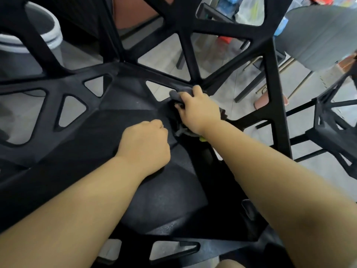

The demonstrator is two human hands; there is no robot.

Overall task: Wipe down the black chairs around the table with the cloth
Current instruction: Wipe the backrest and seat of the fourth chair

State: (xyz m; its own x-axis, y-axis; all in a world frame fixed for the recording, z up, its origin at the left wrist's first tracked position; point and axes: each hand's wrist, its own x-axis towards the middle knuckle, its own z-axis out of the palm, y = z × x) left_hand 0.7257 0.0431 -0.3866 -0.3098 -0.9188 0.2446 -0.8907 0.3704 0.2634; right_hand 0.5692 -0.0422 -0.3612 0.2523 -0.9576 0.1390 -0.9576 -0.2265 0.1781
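A black plastic chair (108, 132) with triangular cut-outs fills most of the view, seen from above. My right hand (199, 111) is shut on a dark grey cloth (176, 96) and presses it against the seat's back right edge, where the seat meets the backrest. More of the cloth bunches under that wrist. My left hand (146, 144) rests as a closed fist on the middle of the seat, holding nothing that I can see.
A second black chair (336, 130) stands at the right. A grey chair (316, 33) is at the upper right. A grey and white bucket (48, 33) sits at the upper left. Bags and boxes lie on the tiled floor (228, 88) behind.
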